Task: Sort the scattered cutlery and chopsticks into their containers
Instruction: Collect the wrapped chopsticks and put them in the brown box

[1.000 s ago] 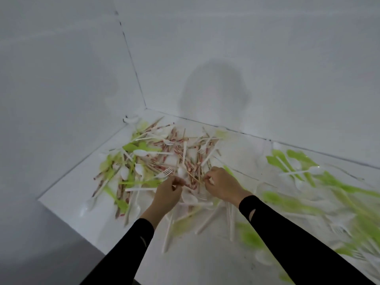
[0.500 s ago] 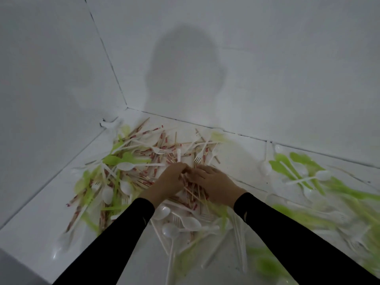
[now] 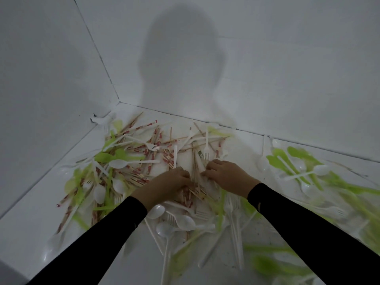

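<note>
A heap of cutlery covers the white floor in a corner: wooden chopsticks (image 3: pixel 156 140) with red-printed ends, white plastic spoons (image 3: pixel 121 163), white forks (image 3: pixel 153 147) and green plastic pieces (image 3: pixel 107 157). My left hand (image 3: pixel 166 187) and my right hand (image 3: pixel 226 174) lie side by side on the middle of the heap, fingers curled down into a bunch of chopsticks (image 3: pixel 195 175) between them. Whether either hand grips any sticks is hidden by the fingers. No container shows in the head view.
White walls (image 3: pixel 61 79) meet in a corner just behind the heap. A second spread of green and white cutlery (image 3: pixel 298 167) lies to the right. More white spoons (image 3: pixel 164 229) and forks lie near my forearms.
The view has dropped and closed in on the heap. Both hands have moved together onto the chopsticks at its middle and now dig into them with curled fingers.
</note>
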Tool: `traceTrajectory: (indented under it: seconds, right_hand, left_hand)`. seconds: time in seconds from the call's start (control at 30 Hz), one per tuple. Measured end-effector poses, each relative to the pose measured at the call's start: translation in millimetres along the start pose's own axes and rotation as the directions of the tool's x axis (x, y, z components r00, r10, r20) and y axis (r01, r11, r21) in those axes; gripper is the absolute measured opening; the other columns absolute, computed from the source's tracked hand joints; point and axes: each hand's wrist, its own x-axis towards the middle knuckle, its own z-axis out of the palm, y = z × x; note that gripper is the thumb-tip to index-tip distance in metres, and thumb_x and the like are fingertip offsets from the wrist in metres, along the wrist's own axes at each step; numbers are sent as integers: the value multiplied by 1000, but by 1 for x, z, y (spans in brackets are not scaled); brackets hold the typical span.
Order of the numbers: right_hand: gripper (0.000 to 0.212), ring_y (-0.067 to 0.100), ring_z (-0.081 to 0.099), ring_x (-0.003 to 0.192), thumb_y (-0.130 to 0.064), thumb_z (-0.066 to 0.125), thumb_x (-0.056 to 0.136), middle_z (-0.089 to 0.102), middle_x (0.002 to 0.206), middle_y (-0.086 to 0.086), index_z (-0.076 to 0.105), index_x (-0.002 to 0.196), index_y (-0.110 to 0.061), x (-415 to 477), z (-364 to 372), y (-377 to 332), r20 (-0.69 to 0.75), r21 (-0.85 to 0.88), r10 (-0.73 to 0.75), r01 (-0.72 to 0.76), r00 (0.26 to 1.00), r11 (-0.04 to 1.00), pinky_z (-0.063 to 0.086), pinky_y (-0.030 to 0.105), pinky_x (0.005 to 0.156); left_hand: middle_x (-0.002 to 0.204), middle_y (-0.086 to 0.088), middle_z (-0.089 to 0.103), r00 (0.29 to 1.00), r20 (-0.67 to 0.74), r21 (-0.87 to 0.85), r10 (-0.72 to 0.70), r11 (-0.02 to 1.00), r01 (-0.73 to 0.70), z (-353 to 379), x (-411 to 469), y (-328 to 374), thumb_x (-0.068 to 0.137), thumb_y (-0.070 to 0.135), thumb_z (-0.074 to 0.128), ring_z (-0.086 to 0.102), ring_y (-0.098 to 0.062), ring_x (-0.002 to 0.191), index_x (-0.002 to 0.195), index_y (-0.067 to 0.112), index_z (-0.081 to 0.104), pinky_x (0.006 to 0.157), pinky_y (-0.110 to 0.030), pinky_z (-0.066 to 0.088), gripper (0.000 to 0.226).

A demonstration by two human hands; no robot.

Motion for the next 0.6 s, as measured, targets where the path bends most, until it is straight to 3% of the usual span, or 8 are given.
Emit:
traceTrajectory:
  seconds: [0.1,0.2,0.33,0.37,0.43,0.5,0.6]
  right_hand:
    - [26,21,65,73,-9,84,74,66,92,3,75,96,-20,-10,-7,8,16,44,28,-29,999,999,51,28,52]
    - [28,25,68,87,-11,76,83,68,109,7,73,108,-24,-14,-14,15,-41,94,67,-63,997,994,56,33,63]
    - [27,24,59,77,-19,49,97,57,97,5,62,120,-22,1,-24,12,-96,150,85,-70,992,986,56,37,67]
    - [30,21,55,75,-23,41,100,53,93,4,60,123,-22,6,-27,10,-110,177,108,-88,988,980,56,41,78]
    - [36,17,47,78,-26,34,101,48,89,2,57,128,-23,15,-29,11,-162,215,177,-140,971,967,42,43,105]
    - [40,18,44,84,-26,33,98,49,90,0,55,131,-26,24,-34,10,-187,224,274,-231,943,947,41,40,97]
    - [44,26,48,85,-25,33,92,58,94,6,61,124,-14,33,-34,14,-163,260,387,-339,907,904,44,41,79]
  left_hand:
    - [92,-11,64,997,-41,109,-62,992,66,-15,-4,-18,64,-20,68,60,-27,83,91,9,68,66,-32,51,40]
    - [97,-9,56,993,-93,153,-69,985,83,-27,-12,-41,60,-25,58,52,-26,87,94,17,52,60,-38,52,54]
    - [91,-9,54,998,-46,285,34,958,-19,-35,-2,-36,64,-7,68,51,-22,76,89,11,54,54,-32,52,34]
    - [88,-8,54,998,-35,318,44,948,-31,-34,4,-31,63,-3,71,50,-21,72,86,10,55,53,-30,50,31]
    - [83,-5,54,998,-11,376,67,925,-58,-31,14,-25,58,0,72,47,-18,69,83,11,55,56,-27,43,32]
    - [91,-2,55,996,53,428,70,900,-86,-27,21,-22,60,9,67,46,-18,77,95,15,56,65,-29,42,37]
    - [133,2,46,969,247,460,-8,881,-110,-27,28,-23,66,17,60,44,-22,104,135,25,42,87,-34,42,72]
